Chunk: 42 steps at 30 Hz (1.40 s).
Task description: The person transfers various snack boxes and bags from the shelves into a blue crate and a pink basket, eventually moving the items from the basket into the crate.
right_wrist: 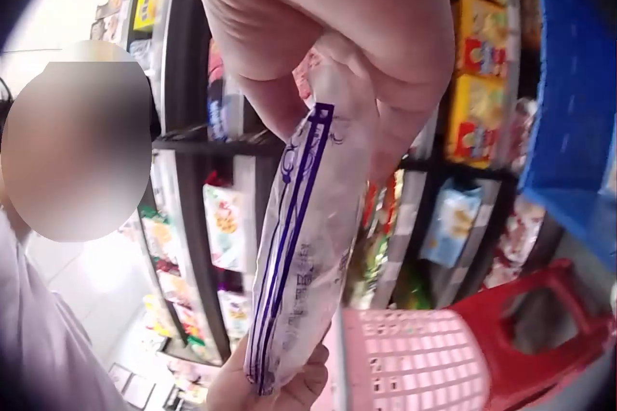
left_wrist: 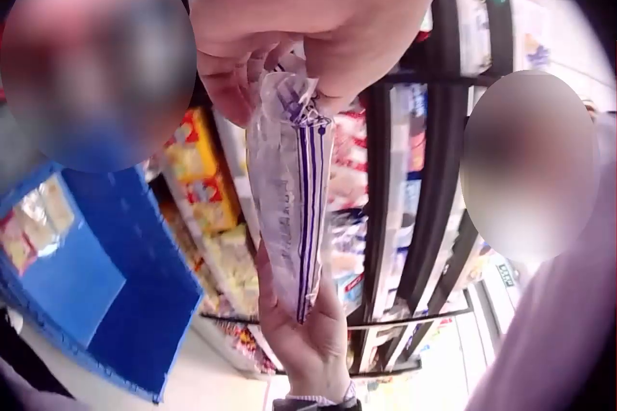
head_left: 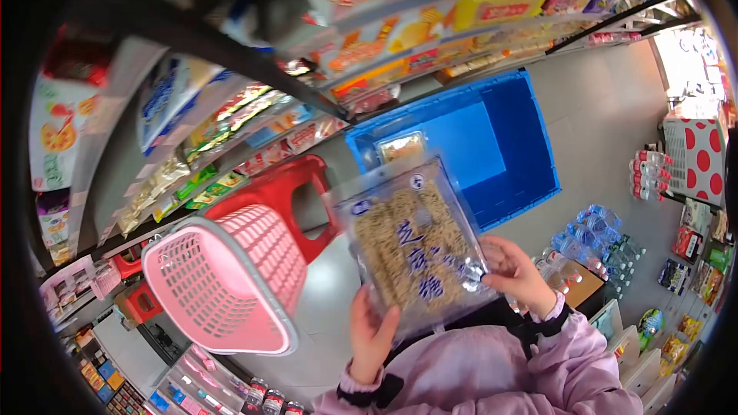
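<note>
Both hands hold a flat clear packet of sesame candy (head_left: 415, 242) with blue lettering, tilted up in front of the body. My left hand (head_left: 373, 330) grips its lower left corner, thumb over the front. At the lower right edge, my right hand (head_left: 516, 270) pinches the packet between thumb and fingers. Seen edge-on in the left wrist view, the packet (left_wrist: 299, 209) shows purple stripes along its side. Beyond it on the floor is a blue crate (head_left: 530, 123), with another clear-topped pack (head_left: 401, 146) inside, partly hidden by the held packet.
To the left, a pink plastic basket (head_left: 273, 250) lies tipped with its mouth toward me, against a red stool (head_left: 315, 219). Shelves of bagged snacks (head_left: 369, 46) run along the far and left sides. Bottled water packs (head_left: 588, 234) stand on the floor at right.
</note>
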Each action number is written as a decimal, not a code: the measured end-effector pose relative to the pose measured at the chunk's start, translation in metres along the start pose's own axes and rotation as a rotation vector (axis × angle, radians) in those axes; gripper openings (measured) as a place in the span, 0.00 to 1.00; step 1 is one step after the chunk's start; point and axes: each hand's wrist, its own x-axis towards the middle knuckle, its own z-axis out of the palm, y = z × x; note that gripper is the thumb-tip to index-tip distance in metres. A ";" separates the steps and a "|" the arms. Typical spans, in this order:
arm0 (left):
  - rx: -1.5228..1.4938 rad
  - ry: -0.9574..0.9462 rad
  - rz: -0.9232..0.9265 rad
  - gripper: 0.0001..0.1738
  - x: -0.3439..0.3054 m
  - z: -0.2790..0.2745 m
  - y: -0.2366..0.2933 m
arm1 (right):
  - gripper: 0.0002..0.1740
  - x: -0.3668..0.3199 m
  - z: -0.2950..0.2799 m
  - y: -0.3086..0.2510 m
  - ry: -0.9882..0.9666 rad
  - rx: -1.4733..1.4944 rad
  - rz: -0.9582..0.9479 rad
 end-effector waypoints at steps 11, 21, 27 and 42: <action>0.087 0.056 -0.328 0.27 0.239 0.086 -0.327 | 0.30 0.219 -0.261 0.202 0.074 -0.279 0.137; 0.492 0.362 -0.212 0.33 0.393 0.054 -0.464 | 0.31 0.402 -0.294 0.358 0.177 -0.498 -0.107; 0.489 0.257 -0.291 0.34 0.394 0.058 -0.457 | 0.31 0.385 -0.275 0.344 0.267 -0.995 -0.052; 0.227 -0.080 0.185 0.18 0.082 0.018 -0.024 | 0.16 0.141 0.041 0.030 -0.293 -0.657 -0.134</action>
